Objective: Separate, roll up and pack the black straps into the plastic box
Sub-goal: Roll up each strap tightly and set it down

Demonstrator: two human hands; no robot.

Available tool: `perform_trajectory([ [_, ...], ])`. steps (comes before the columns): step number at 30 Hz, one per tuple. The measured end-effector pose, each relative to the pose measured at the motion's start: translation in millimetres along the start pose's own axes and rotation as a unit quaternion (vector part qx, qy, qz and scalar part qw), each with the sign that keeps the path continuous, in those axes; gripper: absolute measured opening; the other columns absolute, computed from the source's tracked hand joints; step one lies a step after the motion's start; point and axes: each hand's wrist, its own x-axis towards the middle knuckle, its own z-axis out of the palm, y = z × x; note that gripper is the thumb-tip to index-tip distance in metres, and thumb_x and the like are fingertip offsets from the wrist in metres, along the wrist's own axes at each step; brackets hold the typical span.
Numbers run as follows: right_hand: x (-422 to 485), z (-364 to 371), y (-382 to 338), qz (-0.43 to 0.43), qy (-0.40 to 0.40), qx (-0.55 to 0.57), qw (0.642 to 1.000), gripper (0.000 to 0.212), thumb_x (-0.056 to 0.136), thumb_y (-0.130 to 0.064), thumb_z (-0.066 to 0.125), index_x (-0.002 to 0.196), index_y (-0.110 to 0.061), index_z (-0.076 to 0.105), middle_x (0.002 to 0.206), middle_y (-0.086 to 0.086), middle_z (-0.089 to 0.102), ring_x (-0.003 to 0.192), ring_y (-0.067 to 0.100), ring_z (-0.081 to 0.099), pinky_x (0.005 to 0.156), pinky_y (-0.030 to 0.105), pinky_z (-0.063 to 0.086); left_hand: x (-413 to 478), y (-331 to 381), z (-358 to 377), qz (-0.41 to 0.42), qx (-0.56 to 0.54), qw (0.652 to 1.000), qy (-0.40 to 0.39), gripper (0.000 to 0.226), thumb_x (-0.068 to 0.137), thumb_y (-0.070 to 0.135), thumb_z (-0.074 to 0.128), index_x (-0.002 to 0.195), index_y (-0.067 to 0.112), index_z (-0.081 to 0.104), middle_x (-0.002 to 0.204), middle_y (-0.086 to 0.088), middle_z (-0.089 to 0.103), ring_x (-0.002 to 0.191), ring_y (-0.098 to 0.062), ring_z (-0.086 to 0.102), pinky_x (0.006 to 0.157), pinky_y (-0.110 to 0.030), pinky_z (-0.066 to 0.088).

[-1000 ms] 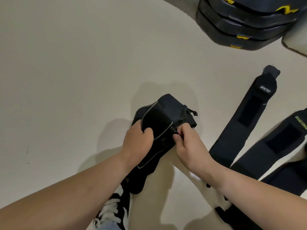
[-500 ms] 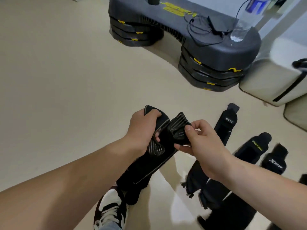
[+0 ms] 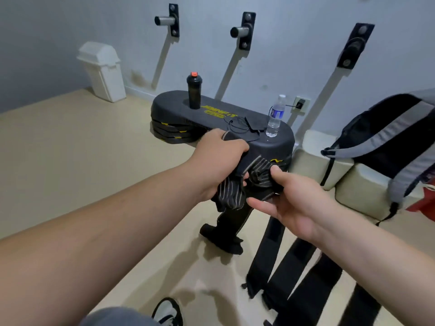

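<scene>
Beige floor [image 3: 70, 161] is seen throughout; black straps [image 3: 266, 260] are laid flat side by side at near right, and a shoe [image 3: 168, 311] is planted at the near edge. A black step platform [image 3: 169, 107] is set at far centre by the wall, a white bin [image 3: 103, 71] at far left, beige pads [image 3: 313, 158] at far right. The lower end of a hanging strap [image 3: 223, 238] is bunched at the floor just left of the laid-out ones; contact cannot be told.

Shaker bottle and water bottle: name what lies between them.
Head view: yellow lettering on the platform top, then a dark mask-like item with thin looped cords.
</scene>
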Motion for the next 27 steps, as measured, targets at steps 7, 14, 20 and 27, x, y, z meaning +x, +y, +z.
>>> perform_trajectory([
  [7,-31.9,2.4,-8.5,-0.061,0.064,-0.082,0.993,0.030,0.113,-0.021,0.046,0.102,-0.008,0.070,0.110,0.018,0.078,0.088,0.025,0.077,0.076,0.042,0.067,-39.0,22.2,24.0,0.060,0.038,0.994,0.084,0.009,0.083,0.015,0.064,0.092,0.014,0.064,0.081,-0.007,0.070,0.068,-0.029,0.067,0.071,-0.052,0.063],
  [14,-34.1,22.1,-2.4,-0.091,0.053,-0.116,0.988,0.031,0.113,-0.025,0.050,0.112,0.004,0.063,0.109,0.021,0.072,0.071,0.029,0.077,0.060,0.035,0.065,-60.8,-15.8,1.8,0.010,0.013,0.990,0.138,0.017,0.085,0.011,0.061,0.099,0.009,0.069,0.086,-0.011,0.072,0.062,-0.029,0.066,0.055,-0.039,0.060],
  [20,-35.3,18.5,-2.7,-0.140,0.082,-0.214,0.963,0.025,0.108,-0.032,0.058,0.103,-0.008,0.057,0.118,0.025,0.063,0.086,0.033,0.068,0.056,0.034,0.061,-66.6,-23.5,-14.4,-0.050,-0.020,0.993,0.104,0.008,0.095,0.013,0.059,0.092,0.011,0.066,0.089,-0.009,0.074,0.074,-0.027,0.070,0.059,-0.030,0.055],
  [27,-70.2,-3.9,-14.5,-0.219,0.122,-0.034,0.967,0.021,0.111,-0.024,0.055,0.108,-0.003,0.059,0.115,0.017,0.070,0.078,0.025,0.077,0.066,0.037,0.065,-66.7,-23.8,-16.0,-0.016,0.012,0.998,0.057,0.025,0.098,0.025,0.061,0.076,0.017,0.050,0.068,0.000,0.052,0.067,-0.021,0.052,0.063,-0.031,0.039],
])
